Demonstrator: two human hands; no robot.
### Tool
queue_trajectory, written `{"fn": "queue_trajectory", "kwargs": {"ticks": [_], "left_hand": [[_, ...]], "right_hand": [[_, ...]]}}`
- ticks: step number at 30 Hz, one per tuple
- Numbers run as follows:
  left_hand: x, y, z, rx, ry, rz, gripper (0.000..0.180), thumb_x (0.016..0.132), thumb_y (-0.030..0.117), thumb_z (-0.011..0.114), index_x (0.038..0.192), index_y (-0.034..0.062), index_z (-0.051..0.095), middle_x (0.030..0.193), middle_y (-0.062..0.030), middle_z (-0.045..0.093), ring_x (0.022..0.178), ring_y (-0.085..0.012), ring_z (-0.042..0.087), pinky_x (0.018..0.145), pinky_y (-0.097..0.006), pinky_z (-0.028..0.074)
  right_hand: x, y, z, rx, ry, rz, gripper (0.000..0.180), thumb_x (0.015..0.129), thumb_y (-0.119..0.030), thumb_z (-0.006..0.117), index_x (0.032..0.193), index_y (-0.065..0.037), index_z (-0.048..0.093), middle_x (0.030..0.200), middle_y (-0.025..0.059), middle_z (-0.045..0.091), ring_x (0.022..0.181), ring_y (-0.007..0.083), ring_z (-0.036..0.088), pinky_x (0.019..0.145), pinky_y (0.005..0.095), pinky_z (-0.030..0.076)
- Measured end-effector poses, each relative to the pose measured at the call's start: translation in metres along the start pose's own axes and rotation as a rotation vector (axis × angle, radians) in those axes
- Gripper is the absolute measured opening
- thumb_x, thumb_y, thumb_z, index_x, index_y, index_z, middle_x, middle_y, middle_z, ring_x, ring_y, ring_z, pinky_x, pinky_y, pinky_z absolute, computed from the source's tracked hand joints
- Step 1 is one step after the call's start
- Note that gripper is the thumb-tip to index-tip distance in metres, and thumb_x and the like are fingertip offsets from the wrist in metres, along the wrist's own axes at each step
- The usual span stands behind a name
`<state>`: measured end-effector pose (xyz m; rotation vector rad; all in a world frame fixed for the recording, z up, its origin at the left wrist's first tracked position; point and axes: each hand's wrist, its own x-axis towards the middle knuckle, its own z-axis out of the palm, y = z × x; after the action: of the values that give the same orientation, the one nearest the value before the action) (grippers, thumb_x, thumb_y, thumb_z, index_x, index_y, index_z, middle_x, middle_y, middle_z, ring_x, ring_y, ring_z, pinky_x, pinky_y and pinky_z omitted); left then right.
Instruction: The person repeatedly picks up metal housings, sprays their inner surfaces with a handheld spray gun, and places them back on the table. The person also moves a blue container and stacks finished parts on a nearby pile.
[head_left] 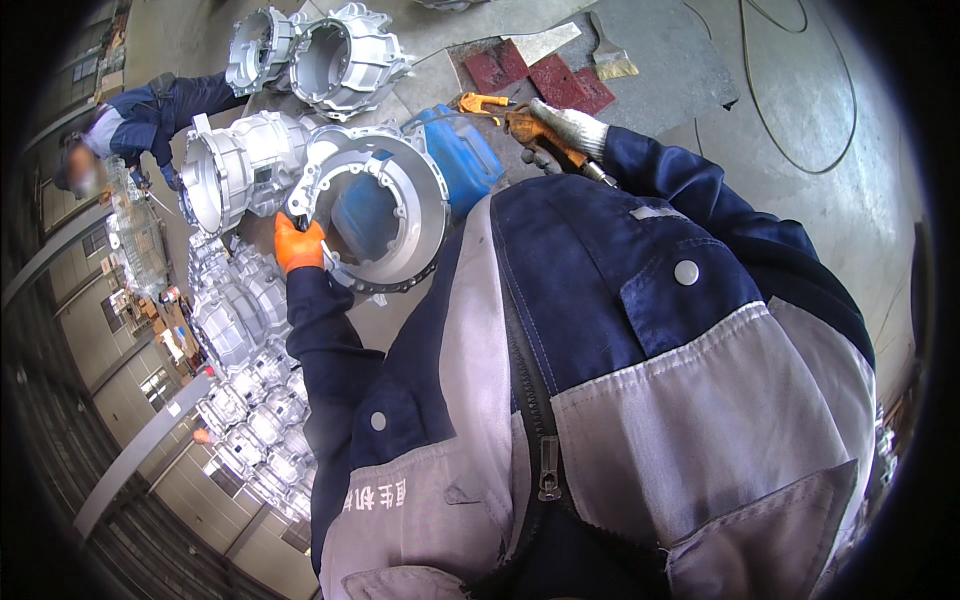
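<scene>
My left hand, in an orange glove, is closed on the near-left edge of a silver cast-metal housing with a wide round opening. My right hand, in a pale glove, wraps round a worn orange-brown air tool with a metal fitting at its near end. Fingers of that glove are partly hidden by the tool. Beside the housing lies a blue plastic jerrycan, part of which shows through the opening. A yellow-orange blow gun rests just beyond the tool.
More silver housings stand at the far left, with several stacked along the left. Dark red sheets and a flat brush lie on a grey board. A hose loops on the floor. Another person bends over at far left.
</scene>
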<state>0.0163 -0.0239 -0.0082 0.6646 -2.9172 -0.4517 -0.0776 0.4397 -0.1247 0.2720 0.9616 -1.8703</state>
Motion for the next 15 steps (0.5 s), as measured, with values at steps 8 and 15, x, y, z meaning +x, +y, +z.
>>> {"fn": "queue_trajectory", "kwargs": {"ticks": [8, 15], "left_hand": [[0.001, -0.001, 0.001, -0.135, -0.034, 0.001, 0.037, 0.065, 0.013, 0.068, 0.098, -0.001, 0.056, 0.085, -0.0145, 0.066, 0.079, -0.0253, 0.064, 0.072, -0.034, 0.048], [0.0, 0.0, -0.001, -0.056, -0.01, 0.018, 0.039, 0.065, 0.013, 0.068, 0.099, -0.0011, 0.056, 0.083, -0.0142, 0.066, 0.076, -0.0255, 0.065, 0.07, -0.035, 0.048]], "right_hand": [[0.01, 0.004, -0.002, -0.007, 0.015, 0.015, 0.052, 0.09, -0.054, 0.044, 0.101, -0.006, 0.057, 0.074, 0.0092, 0.064, 0.053, 0.0134, 0.059, 0.048, 0.0243, 0.05], [0.011, 0.007, -0.009, 0.062, 0.058, -0.074, 0.051, 0.09, -0.053, 0.045, 0.106, -0.006, 0.055, 0.074, 0.0076, 0.063, 0.054, 0.0139, 0.06, 0.05, 0.0247, 0.052]]}}
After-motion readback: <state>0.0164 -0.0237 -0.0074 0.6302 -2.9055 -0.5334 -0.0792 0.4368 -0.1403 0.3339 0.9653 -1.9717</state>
